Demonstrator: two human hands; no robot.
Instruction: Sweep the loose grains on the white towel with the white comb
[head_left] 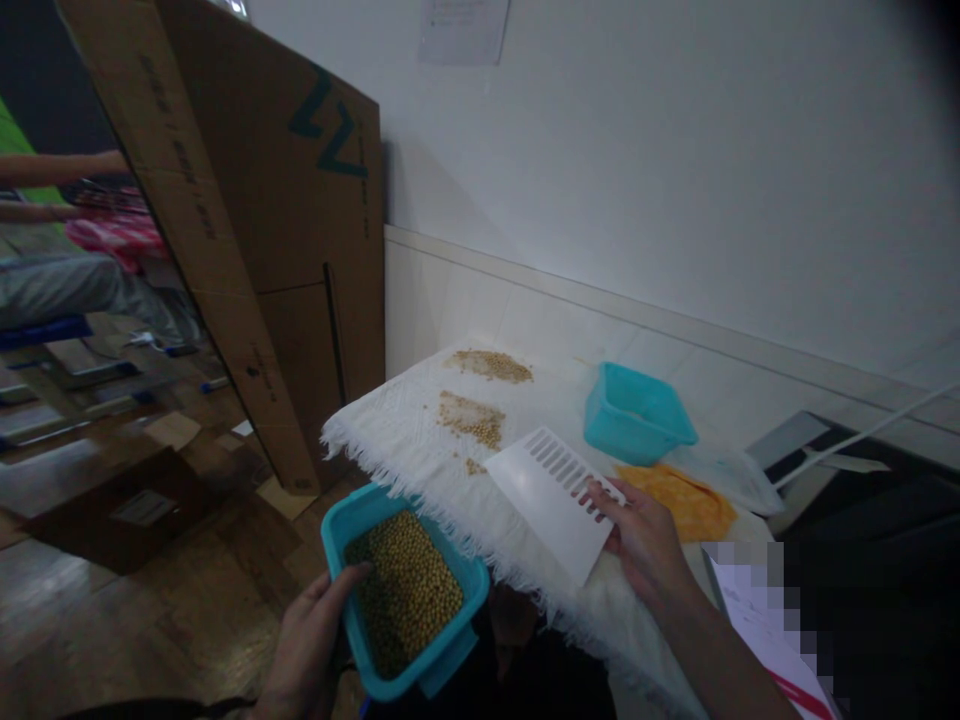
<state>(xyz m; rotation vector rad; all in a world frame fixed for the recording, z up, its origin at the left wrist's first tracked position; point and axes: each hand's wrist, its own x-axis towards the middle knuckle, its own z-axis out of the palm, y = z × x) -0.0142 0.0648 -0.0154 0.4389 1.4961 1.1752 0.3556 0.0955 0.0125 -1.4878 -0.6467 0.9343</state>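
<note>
My left hand grips the near-left rim of a teal plastic basin, thumb over the edge. Inside it lie yellow soybeans and, along the left side, small green beans. The basin is held just off the front edge of the table. My right hand is closed on the slotted end of a thin white sheet, which has a row of several slots. Its far-left corner is close to scattered soybeans on the white fringed cloth. Another patch of beans lies farther back.
A second teal basin stands at the back right of the cloth, beside an orange cloth and a clear plastic bag. A tall cardboard box rises at the left. Behind it another person's arm shows. Papers lie at the right.
</note>
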